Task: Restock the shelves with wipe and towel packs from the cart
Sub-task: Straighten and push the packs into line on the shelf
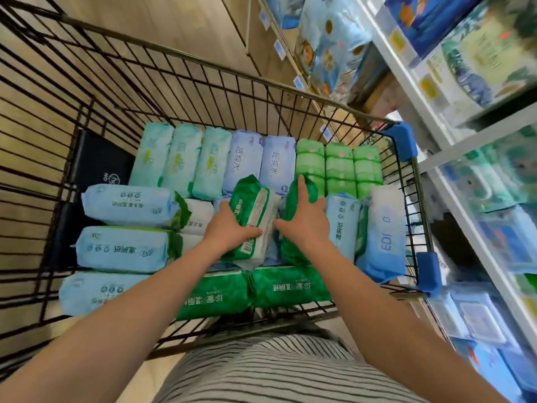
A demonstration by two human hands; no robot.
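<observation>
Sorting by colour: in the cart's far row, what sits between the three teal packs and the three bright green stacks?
Head view: two lavender-blue packs stand side by side between the teal packs and the green stacks.

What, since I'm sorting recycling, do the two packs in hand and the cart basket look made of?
Green-and-white pack and dark green pack: soft plastic film, glossy, wrinkled at the ends. Cart basket: thin rigid wire, dark coated, probably steel.

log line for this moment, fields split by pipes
phase: grasping packs | left grip: holds green-white pack | right grip: holds dark green pack | cart: many packs inside
</observation>
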